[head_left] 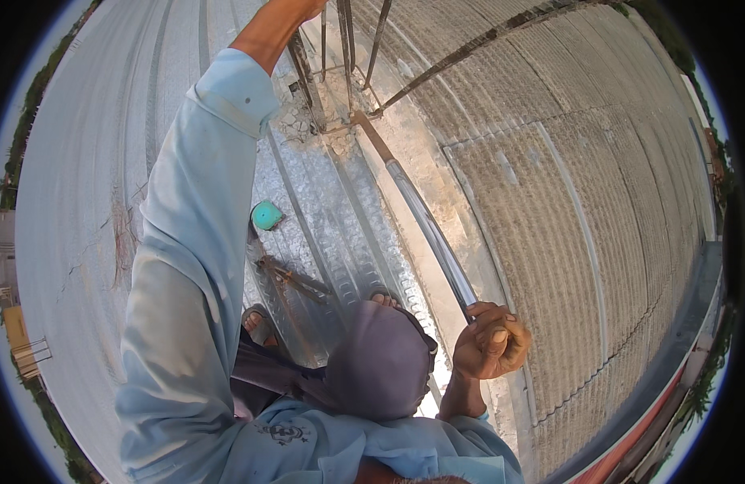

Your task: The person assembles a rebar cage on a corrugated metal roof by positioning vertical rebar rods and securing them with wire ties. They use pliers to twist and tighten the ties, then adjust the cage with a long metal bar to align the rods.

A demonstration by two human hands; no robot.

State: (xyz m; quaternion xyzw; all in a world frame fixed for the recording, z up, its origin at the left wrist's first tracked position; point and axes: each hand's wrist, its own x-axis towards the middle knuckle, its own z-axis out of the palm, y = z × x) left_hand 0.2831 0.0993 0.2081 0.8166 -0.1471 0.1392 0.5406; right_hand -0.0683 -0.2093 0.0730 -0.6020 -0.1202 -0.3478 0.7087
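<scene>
My left arm reaches far forward, and only the wrist and edge of my left hand (305,10) show at the top of the picture, beside thin upright metal rods (347,48). Its fingers are cut off from view. My right hand (493,343) is at the lower right, its fingers curled closed with the thumb against them. Those fingers meet the near end of a long shiny silver strip (429,230). From there the strip runs forward along a pale masonry ledge (417,266) to a brown, rusty-looking end (374,137) near the rods' base.
Under me lies silvery ribbed roofing (308,185) with a teal rounded object (266,215) and a rusty metal tool (292,278) on it. My sandalled feet (258,325) are close by. Corrugated weathered sheets (582,218) spread right of the ledge. A dark bar (469,52) slants across the top.
</scene>
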